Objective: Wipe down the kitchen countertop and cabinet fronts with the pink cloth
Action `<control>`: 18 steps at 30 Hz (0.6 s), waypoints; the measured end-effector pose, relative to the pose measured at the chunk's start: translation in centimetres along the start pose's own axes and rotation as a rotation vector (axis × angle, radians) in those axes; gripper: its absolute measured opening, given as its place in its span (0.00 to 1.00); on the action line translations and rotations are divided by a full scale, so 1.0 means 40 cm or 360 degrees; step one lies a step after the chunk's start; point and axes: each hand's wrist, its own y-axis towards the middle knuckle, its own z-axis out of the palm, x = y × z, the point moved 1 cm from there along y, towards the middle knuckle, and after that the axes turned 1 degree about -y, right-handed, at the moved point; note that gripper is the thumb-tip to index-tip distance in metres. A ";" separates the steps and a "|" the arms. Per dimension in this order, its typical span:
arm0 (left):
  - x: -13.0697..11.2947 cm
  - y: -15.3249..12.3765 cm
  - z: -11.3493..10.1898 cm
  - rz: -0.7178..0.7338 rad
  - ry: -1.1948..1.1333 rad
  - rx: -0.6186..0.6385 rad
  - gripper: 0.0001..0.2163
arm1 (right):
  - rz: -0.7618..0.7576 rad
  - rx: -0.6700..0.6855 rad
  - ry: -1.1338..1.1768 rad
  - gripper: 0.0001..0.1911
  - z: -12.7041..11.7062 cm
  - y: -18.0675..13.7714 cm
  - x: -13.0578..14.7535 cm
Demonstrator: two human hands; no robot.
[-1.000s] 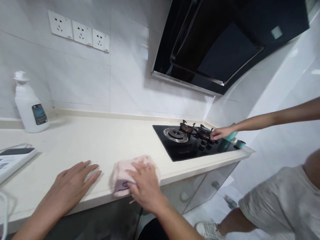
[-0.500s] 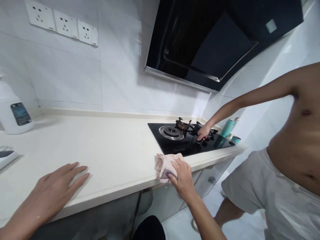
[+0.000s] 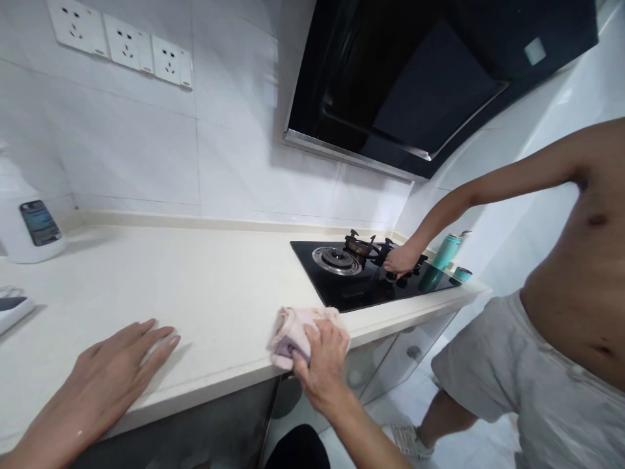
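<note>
Well to the left of the cloth, your left hand (image 3: 114,371) lies flat and open on the cream countertop (image 3: 215,293), fingers spread, holding nothing. Your right hand (image 3: 322,361) is closed loosely over the bunched pink cloth (image 3: 288,329) and presses it on the counter's front edge. I judge this a wiping stroke. Just beyond the cloth begins the black gas hob (image 3: 342,290), where another person's hand (image 3: 400,260) rests, so the next stroke calls for staying clear of it.

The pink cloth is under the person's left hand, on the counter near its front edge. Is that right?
No. In the head view the pink cloth lies under the right hand, not the left hand, on the counter near its front edge.
</note>
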 end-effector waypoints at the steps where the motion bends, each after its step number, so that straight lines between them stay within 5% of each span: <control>1: -0.010 -0.001 -0.009 -0.0021 -0.0038 0.0003 0.26 | -0.0026 0.0011 0.0035 0.22 0.010 -0.002 0.042; 10: 0.004 -0.010 -0.007 -0.0032 -0.0277 -0.0068 0.28 | -0.0373 0.0255 0.0250 0.40 0.108 -0.035 0.327; 18: -0.038 -0.002 -0.066 -0.0063 -0.0309 -0.0034 0.29 | -0.0625 0.0131 0.0242 0.33 0.123 -0.042 0.344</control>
